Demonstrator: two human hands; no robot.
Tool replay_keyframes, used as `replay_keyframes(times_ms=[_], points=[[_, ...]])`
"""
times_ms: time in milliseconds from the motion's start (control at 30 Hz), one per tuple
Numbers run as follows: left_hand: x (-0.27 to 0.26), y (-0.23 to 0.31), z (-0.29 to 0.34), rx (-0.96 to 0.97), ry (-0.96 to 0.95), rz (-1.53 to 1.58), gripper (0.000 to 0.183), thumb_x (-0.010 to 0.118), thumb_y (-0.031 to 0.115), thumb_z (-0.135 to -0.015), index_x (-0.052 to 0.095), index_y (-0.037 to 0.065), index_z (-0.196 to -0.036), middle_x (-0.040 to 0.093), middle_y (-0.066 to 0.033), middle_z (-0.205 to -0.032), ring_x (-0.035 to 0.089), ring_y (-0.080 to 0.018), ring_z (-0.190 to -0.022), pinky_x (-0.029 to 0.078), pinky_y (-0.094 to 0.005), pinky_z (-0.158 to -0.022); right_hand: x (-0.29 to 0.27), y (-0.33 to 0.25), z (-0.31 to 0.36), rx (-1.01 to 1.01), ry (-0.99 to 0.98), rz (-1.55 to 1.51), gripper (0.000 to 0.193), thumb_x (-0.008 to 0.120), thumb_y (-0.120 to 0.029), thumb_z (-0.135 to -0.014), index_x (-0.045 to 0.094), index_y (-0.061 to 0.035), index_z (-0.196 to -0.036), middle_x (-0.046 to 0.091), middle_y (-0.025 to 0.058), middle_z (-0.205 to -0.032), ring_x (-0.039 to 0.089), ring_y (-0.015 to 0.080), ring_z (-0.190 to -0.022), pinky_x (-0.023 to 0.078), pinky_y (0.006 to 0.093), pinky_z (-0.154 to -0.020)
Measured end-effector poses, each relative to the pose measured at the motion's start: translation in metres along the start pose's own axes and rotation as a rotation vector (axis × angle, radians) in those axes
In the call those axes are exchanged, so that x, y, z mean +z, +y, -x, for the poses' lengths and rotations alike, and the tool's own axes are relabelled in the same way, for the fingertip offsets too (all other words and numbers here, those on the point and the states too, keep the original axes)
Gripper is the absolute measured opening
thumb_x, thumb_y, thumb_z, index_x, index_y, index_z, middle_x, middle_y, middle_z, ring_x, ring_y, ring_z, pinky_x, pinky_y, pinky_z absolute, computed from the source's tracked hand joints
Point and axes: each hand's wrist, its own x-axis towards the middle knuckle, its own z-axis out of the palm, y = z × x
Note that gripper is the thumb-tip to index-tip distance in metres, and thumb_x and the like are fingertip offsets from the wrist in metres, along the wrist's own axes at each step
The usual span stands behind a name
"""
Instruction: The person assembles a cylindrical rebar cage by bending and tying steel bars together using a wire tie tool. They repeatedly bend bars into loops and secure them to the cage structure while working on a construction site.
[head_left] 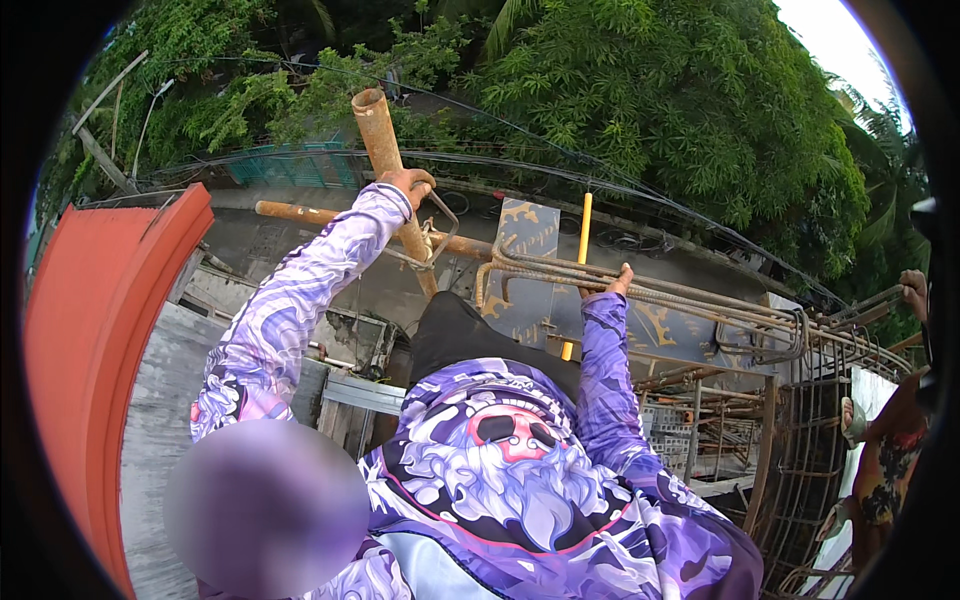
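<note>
My left hand (408, 186) is closed at the upper part of a rusty upright scaffold pipe (376, 128), its fingers curled round a bent rebar stirrup (455, 208) that loops beside the pipe. Whether the palm also presses the pipe is hidden. On the right, my right hand (608, 284) is wrapped round a bundle of long rebars (680, 295) with hooked ends, which runs off to the right. A rusty horizontal pipe (300, 212) crosses behind the upright one, near a coupler (428, 240).
A co-worker's hand (914, 292) grips bars at the far right, legs below. Beside them stands a rebar cage (810, 440). Patterned panels (530, 235) and a yellow post (585, 230) lie beyond my right hand. A red parapet (85, 350) borders the left; cables span the street below.
</note>
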Motion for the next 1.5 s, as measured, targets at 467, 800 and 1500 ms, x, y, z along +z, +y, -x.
replay_keyframes(times_ms=[467,800,1500], points=[[0.089,0.058,-0.044,0.445,-0.378,0.043,0.028,0.048,0.028,-0.092,0.058,0.019,-0.117,0.066,-0.0108,-0.099,0.062,-0.0283,-0.090,0.048,-0.0386,-0.082,0.005,-0.004,-0.004,0.033,0.019,0.075,0.078,0.059,-0.058,-0.069,0.034,-0.0231,-0.134,0.026,0.0133,-0.140,0.038,0.0345,-0.119,0.035,0.0558,-0.094],[0.129,0.052,0.008,0.097,-0.190,0.415,0.026,0.056,0.025,-0.085,0.065,0.012,-0.106,0.067,-0.0108,-0.096,0.063,-0.0222,-0.086,0.048,-0.0333,-0.081,0.014,-0.011,0.016,0.068,0.026,0.049,0.082,0.060,-0.059,-0.066,0.035,-0.0160,-0.131,0.040,0.0148,-0.128,0.048,0.0338,-0.106,0.042,0.0525,-0.085],[0.164,0.155,0.010,-0.408,-0.416,1.208,0.051,0.058,0.015,-0.087,0.036,0.013,-0.133,0.054,-0.0094,-0.074,0.055,-0.0209,-0.051,0.043,-0.0323,-0.038,0.012,-0.011,-0.003,0.094,0.039,0.032,0.066,0.052,-0.059,-0.069,0.046,-0.0162,-0.120,0.049,0.0157,-0.119,0.051,0.0329,-0.101,0.040,0.0557,-0.085]])
